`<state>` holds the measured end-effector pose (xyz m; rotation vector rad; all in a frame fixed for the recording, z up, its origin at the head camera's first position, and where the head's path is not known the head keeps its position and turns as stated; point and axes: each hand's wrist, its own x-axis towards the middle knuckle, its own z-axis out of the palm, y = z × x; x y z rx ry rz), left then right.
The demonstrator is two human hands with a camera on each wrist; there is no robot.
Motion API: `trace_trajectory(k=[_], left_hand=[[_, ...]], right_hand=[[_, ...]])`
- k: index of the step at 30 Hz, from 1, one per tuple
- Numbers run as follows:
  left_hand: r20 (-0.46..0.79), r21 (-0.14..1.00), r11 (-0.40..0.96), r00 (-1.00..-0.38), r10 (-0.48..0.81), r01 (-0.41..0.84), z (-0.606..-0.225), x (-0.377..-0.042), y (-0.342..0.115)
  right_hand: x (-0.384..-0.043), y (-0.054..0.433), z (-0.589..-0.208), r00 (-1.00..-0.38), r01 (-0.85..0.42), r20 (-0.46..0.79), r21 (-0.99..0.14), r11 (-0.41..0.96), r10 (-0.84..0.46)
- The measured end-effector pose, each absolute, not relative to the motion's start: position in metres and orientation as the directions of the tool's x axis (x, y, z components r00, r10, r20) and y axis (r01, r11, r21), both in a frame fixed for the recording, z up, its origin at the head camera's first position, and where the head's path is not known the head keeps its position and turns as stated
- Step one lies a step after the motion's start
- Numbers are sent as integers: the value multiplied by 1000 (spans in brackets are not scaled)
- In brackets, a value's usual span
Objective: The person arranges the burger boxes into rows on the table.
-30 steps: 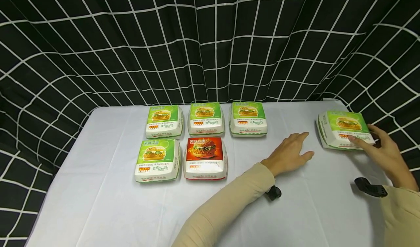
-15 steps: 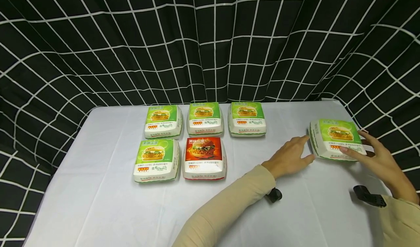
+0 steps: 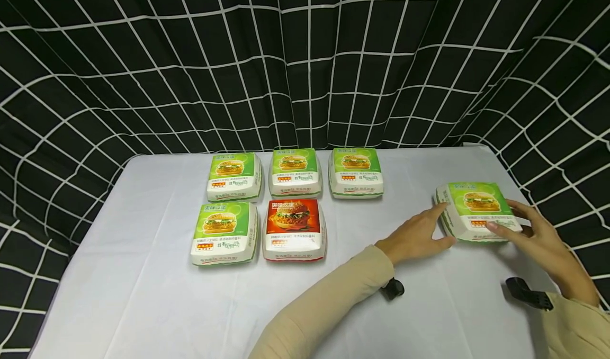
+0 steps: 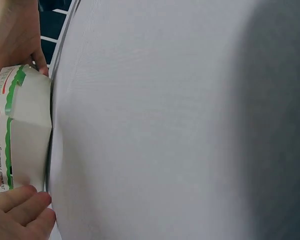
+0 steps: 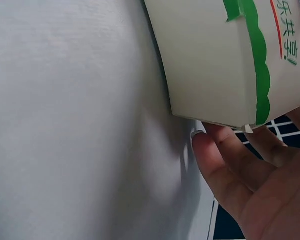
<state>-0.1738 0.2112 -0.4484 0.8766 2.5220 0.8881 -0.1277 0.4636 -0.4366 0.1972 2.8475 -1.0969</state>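
A green-and-white burger box (image 3: 476, 205) lies between the two hands at the right of the table, its printed burger facing up. My right hand (image 3: 543, 240) grips its right side, thumb on the front edge and fingers around the right. On the opposite side, my left hand (image 3: 415, 236) lays fairly straight fingertips against the left wall. In the left wrist view, the left hand (image 4: 21, 212) shows at one end of the box (image 4: 31, 130) with the other hand at the far end. Fingers of the right hand (image 5: 255, 175) reach along the lower edge of the box in the right wrist view.
Three green burger boxes, the middle one (image 3: 294, 172) among them, line the back of the white-clothed table (image 3: 162, 306). In front stand another green box (image 3: 224, 232) and a red burger box (image 3: 294, 229). A black checked curtain (image 3: 310, 62) encloses the back and sides.
The right hand has brought the green burger box leftward and nearer the front. The left fingertips, apart from it at first, now meet its left side. The other boxes keep their arrangement.
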Motion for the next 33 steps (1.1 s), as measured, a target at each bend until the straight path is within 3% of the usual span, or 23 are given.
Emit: trace_trajectory(k=[9, 20, 33], left_hand=[[-37, 727, 552, -780, 625, 409, -445, -165, 195], [33, 719, 541, -798, 601, 437, -441, -149, 167], [104, 727, 502, -799, 593, 468, -439, -129, 138]], right_hand=[[-117, 451, -435, -996, 94, -65, -694, 714, 68], [-108, 437, -428, -999, 29, -42, -758, 652, -5], [-103, 412, -421, -997, -6, -48, -724, 690, -58]])
